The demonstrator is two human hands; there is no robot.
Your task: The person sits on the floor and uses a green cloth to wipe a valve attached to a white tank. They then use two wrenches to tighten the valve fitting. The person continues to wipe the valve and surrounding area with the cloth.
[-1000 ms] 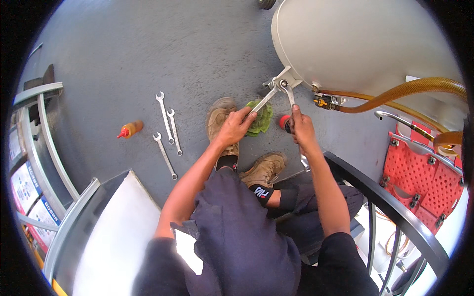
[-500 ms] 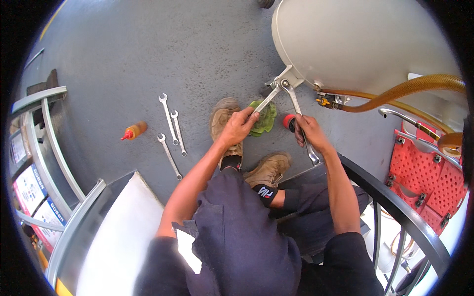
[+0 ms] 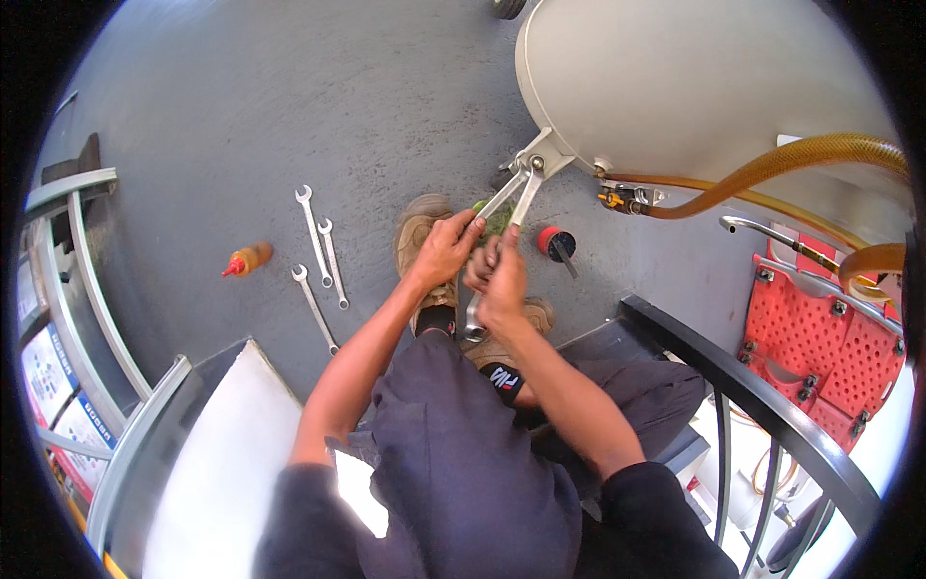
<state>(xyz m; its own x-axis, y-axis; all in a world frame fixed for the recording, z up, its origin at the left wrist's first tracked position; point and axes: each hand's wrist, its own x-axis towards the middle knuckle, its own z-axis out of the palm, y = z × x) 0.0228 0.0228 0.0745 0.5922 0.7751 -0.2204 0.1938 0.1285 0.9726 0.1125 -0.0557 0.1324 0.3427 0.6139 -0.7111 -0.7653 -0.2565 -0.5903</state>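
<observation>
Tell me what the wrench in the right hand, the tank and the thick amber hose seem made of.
Wrench in the right hand: bright metal, probably polished or plated steel, from its glints. Tank: likely painted metal; its smooth surface has a soft sheen. Thick hose: apparently flexible plastic or rubber, glossy, with a fine mesh pattern.

Floor [image 3: 241, 116]: grey, scuffed. From view centre: three combination wrenches [image 3: 315, 238] near 9 o'clock; amber bottle [image 3: 255, 257], on its side, farther out at 9; green cloth [image 3: 496, 222], partly hidden, 1 o'clock; red-and-black round container [image 3: 554, 241], 2 o'clock.
</observation>
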